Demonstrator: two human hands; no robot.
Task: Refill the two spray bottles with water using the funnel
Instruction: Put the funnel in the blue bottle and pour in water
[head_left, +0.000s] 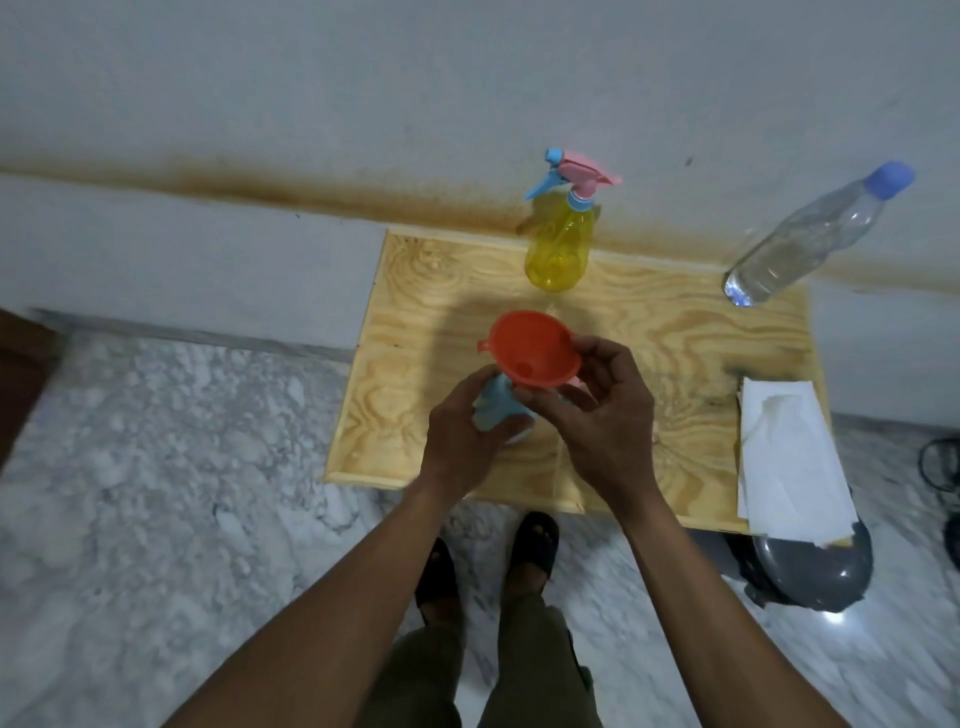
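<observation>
An orange funnel (529, 349) sits in the top of a blue spray bottle (496, 408) over the middle of the wooden table (415, 322). My left hand (462, 431) grips the blue bottle, hiding most of it. My right hand (605, 410) pinches the funnel's rim from the right. A yellow spray bottle (558, 244) with a pink and blue trigger head stands upright at the table's back edge. A clear water bottle (810, 234) with a blue cap stands at the back right corner.
White paper towels (789, 457) lie at the table's right edge. A grey round object (815, 571) sits on the marble floor under the front right corner. A wall rises right behind the table. My sandalled feet (488, 556) stand at the table's front edge.
</observation>
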